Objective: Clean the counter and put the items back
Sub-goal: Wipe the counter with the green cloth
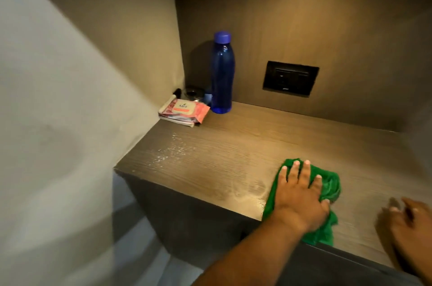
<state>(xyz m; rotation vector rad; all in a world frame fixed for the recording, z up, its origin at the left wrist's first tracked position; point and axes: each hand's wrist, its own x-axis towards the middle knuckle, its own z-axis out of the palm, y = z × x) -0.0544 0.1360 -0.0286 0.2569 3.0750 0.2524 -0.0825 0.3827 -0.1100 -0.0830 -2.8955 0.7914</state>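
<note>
My left hand (299, 194) presses flat, fingers spread, on a green cloth (330, 186) near the front edge of the dark wooden counter (233, 145). Part of the cloth hangs over that edge. My right hand (409, 222) rests on the counter at the far right, blurred, fingers loosely bent and holding nothing. Wet streaks and droplets shine on the counter's left and front part. A tall blue bottle (222, 73) stands upright in the back left corner. Beside it lies a pink pack of wipes (185, 110) on top of some folded paper.
Small dark objects (192, 93) sit behind the wipes in the corner. A black socket panel (290, 79) is set in the back wall. A side wall closes the counter's left; beyond its front left corner the floor drops away.
</note>
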